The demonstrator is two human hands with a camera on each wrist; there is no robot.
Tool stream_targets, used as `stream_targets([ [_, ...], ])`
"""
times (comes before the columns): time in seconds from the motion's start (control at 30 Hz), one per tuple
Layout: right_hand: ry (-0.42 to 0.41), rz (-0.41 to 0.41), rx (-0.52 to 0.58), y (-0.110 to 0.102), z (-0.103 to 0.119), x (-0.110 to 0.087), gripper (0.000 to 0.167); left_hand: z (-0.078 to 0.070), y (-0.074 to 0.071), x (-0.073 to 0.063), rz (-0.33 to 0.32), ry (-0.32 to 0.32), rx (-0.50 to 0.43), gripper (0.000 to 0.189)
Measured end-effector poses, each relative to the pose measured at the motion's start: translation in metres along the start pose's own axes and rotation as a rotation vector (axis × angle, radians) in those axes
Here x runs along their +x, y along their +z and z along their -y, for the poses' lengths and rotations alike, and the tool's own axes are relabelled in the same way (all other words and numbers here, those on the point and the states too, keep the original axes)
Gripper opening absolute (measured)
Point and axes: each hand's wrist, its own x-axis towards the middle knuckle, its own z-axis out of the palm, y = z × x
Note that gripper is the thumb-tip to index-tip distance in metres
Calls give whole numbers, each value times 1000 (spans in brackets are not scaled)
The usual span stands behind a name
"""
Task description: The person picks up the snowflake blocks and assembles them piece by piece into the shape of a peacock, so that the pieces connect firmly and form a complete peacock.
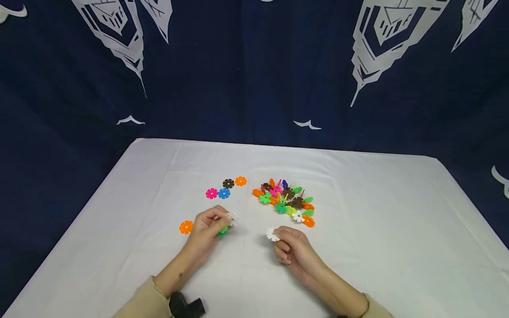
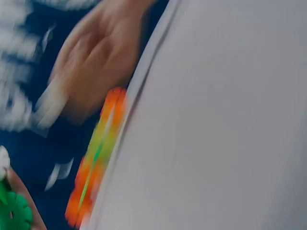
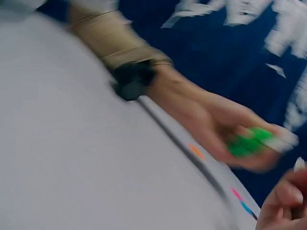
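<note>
My left hand (image 1: 207, 227) pinches a white notched disc (image 1: 233, 219) between thumb and fingers; a green notched disc (image 1: 222, 231) sits against it, held in the same hand. In the right wrist view that green disc (image 3: 250, 142) shows within the fingers, joined to or touching the white one; I cannot tell which. Off to the right, my right hand (image 1: 296, 252) pinches a second white disc (image 1: 272, 234) by its edge, apart from the left hand's pieces. The left wrist view shows the right hand blurred.
Behind the right hand lies a cluster of joined, many-coloured discs (image 1: 284, 201). Loose pink (image 1: 212, 193), blue (image 1: 224, 193), brown (image 1: 228, 183) and orange discs (image 1: 240, 181) lie beyond the left hand. Another orange disc (image 1: 186, 227) is beside it. All rest on a white-covered table (image 1: 377, 229).
</note>
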Motion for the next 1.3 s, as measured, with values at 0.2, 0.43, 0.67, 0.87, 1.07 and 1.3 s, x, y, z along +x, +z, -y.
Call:
stream_targets([
  [0.2,41,172,28,7,-10,2,15,6,14,-4,78,-116,-25,22],
  [0.43,38,162,66,9,-12,1,14,7,16,-6,71,-155,-57,20],
  [0.67,37,172,85,8,-11,1,18,8,16,-7,105,-158,-72,21],
  [0.87,43,159,72,6,-11,1,17,11,15,-7,142,-160,-74,17],
  [1.07,50,170,35,4,-9,0,18,12,16,-7,151,-179,-52,17],
  [1.3,63,169,46,5,-8,3,19,8,14,-6,92,-194,-56,23],
])
